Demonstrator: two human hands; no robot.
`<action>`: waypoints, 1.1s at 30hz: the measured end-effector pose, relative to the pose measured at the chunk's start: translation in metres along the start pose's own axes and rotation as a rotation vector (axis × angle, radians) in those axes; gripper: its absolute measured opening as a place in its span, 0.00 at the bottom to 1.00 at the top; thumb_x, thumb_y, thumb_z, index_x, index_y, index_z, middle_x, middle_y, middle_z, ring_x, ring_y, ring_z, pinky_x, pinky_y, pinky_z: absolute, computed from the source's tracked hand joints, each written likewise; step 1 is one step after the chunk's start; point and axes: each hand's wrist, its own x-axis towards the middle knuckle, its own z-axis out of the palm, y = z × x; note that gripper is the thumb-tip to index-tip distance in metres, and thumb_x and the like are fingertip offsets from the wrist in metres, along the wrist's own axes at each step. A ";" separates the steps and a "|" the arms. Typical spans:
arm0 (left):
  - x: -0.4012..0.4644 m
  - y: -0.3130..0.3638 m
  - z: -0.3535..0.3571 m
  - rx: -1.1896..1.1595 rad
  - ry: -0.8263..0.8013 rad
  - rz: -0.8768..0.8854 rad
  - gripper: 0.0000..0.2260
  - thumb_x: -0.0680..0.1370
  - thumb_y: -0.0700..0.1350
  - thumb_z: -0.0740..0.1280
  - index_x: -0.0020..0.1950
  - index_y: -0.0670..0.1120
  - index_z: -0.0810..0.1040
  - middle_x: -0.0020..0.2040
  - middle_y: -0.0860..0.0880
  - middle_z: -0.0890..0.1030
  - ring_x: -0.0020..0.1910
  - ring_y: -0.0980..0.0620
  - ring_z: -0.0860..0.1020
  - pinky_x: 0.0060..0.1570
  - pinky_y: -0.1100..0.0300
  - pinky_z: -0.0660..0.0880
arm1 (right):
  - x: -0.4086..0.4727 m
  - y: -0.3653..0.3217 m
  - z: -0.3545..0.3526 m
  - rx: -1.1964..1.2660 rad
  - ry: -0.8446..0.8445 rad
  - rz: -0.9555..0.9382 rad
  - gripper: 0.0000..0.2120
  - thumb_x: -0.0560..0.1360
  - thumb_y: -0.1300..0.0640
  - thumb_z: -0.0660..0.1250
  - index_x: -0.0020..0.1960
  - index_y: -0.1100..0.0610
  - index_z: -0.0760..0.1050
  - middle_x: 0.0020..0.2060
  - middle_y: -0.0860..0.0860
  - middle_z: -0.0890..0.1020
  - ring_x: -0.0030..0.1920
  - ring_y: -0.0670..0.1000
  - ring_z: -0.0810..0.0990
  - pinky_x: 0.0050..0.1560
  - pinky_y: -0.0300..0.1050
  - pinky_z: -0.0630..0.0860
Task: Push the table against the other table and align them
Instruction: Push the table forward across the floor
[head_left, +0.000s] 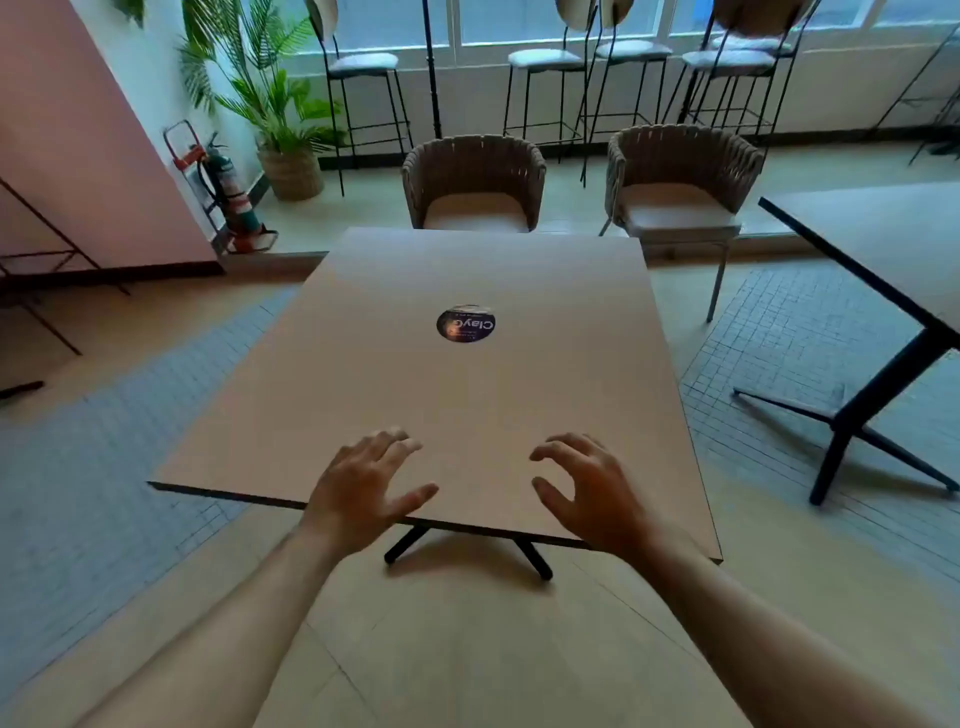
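A square beige table (519, 395) on a black cross base stands right in front of me, with a round dark sticker (466, 323) near its middle. My left hand (363, 486) and my right hand (589, 491) hover over its near edge, fingers spread and holding nothing; whether they touch the top I cannot tell. A second beige table (883, 228) with a black leg stands apart at the right, a strip of floor between the two.
Two woven armchairs (472, 182) (680, 174) stand just beyond the table's far edge. Bar stools (363, 88) line the windows behind. A fire extinguisher (228, 192) and potted plant (280, 135) sit at the back left. A black metal rack (47, 260) is at the left.
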 end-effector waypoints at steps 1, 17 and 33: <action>0.004 -0.009 0.008 -0.002 -0.031 0.007 0.35 0.73 0.71 0.54 0.68 0.48 0.75 0.69 0.49 0.75 0.67 0.47 0.73 0.62 0.50 0.68 | 0.003 0.005 0.016 -0.002 -0.035 0.015 0.15 0.74 0.53 0.73 0.59 0.55 0.80 0.58 0.51 0.81 0.61 0.54 0.77 0.56 0.55 0.78; 0.035 -0.125 0.112 0.073 -0.149 0.271 0.43 0.69 0.77 0.58 0.79 0.56 0.60 0.79 0.45 0.61 0.77 0.43 0.59 0.71 0.38 0.59 | 0.019 0.033 0.154 -0.373 -0.220 0.050 0.44 0.65 0.23 0.63 0.74 0.45 0.68 0.76 0.49 0.67 0.77 0.55 0.60 0.73 0.56 0.58; 0.133 -0.136 0.120 0.084 -0.139 0.252 0.41 0.72 0.78 0.52 0.79 0.56 0.59 0.79 0.46 0.60 0.77 0.44 0.59 0.72 0.36 0.60 | 0.106 0.084 0.142 -0.438 -0.229 0.062 0.43 0.67 0.24 0.61 0.77 0.44 0.63 0.77 0.50 0.65 0.77 0.58 0.61 0.73 0.57 0.59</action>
